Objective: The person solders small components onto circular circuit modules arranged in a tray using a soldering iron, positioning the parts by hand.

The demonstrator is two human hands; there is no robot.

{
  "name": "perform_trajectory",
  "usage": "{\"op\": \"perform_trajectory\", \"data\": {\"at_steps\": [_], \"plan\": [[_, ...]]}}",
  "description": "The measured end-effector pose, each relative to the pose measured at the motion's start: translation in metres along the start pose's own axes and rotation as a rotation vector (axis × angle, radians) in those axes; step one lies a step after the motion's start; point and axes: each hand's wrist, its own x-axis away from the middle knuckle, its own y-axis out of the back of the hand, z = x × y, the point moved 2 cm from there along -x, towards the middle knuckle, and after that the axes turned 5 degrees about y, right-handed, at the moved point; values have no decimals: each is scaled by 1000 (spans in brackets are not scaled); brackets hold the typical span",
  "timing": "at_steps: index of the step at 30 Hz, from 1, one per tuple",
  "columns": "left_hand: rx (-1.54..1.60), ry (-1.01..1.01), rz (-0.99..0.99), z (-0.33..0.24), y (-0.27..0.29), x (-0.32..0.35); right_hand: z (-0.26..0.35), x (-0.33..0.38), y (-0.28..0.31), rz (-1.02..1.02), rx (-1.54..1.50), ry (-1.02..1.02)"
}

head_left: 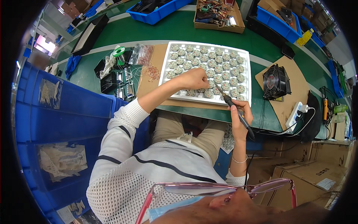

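Note:
A white foam tray point(246, 61) lies on the bench in front of me, filled with rows of small round parts point(218, 79) with pale green and whitish tops. My right hand point(241, 114) grips a soldering iron point(228, 100) with a black handle at the tray's right front. The iron's metal tip points up and left, at the parts in the middle of the tray. My left hand point(194, 79) is over the tray's front middle with its fingers pinched close to the tip. Whatever those fingers hold is too small to make out.
A spool of solder wire point(119, 52) stands left among metal fixtures, near small reddish components point(152, 72). At the right are a black fan point(276, 83) and a white power strip point(294, 116). Blue bins point(63, 112) rise on my left; a carton of parts point(220, 28) sits behind the tray.

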Motion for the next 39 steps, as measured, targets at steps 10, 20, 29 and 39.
{"op": "perform_trajectory", "data": {"at_steps": [10,20,29,39], "plan": [[22,38,-55,-3,-1,6,-5,-1,2,46,10,62],[48,28,-30,5,-4,-1,1,-1,0,38,-21,60],[43,54,-41,4,-6,-1,-2,0,1,35,-19,48],[8,-17,-147,-5,-8,11,2,-1,0,-5,-65,11]]}}
